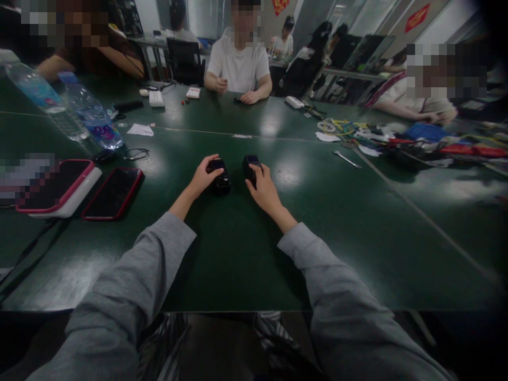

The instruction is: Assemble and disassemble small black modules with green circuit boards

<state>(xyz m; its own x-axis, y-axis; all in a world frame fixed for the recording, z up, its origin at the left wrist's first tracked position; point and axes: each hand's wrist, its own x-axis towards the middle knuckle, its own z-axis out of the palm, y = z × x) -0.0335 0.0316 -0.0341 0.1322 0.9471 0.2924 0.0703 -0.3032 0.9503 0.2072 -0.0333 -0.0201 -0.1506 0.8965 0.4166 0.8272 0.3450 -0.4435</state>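
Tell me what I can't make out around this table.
All in the head view:
Left hand: some fingertips hidden behind the left black device.
Right black device: lower part covered by the right hand.
Blue-capped bottle: label print blurred.
Right sleeve: upper end cut by bottom edge.
Cable pile: ends hidden by overlap.

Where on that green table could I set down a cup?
Bare table shows between the right hand and the wrench, and between the grey sleeves. It's crowded far right with cables, and left with a red-edged phone and bottles.
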